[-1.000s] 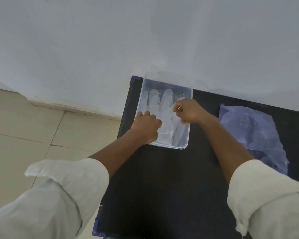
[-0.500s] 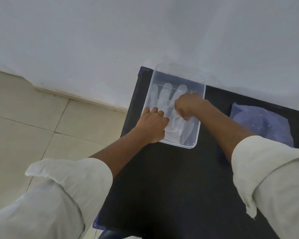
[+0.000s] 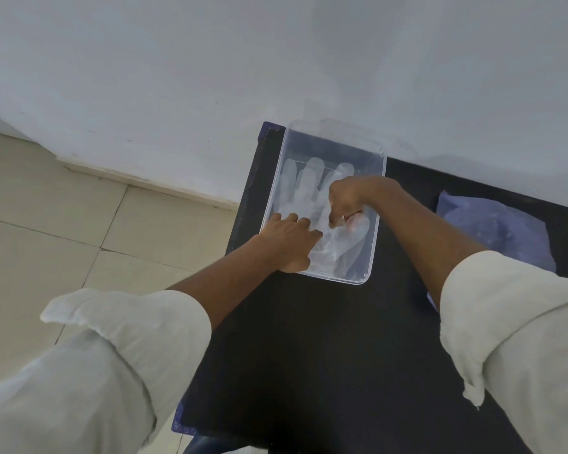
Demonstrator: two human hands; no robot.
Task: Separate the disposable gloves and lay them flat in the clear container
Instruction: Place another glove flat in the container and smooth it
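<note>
Since a moment ago our right hand [image 3: 348, 201] has slid nearer, fingertips now pinching the glove [image 3: 312, 198] lying in the clear container [image 3: 376, 224] at the table's [image 3: 309, 339] far left corner, while our left hand [image 3: 289, 239], fingers together, pins its cuff; next, we'd judge, smooth it flat.

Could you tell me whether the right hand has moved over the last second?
Yes. The right hand has shifted left, from the clear container's right rim toward its middle, above the glove.
</note>
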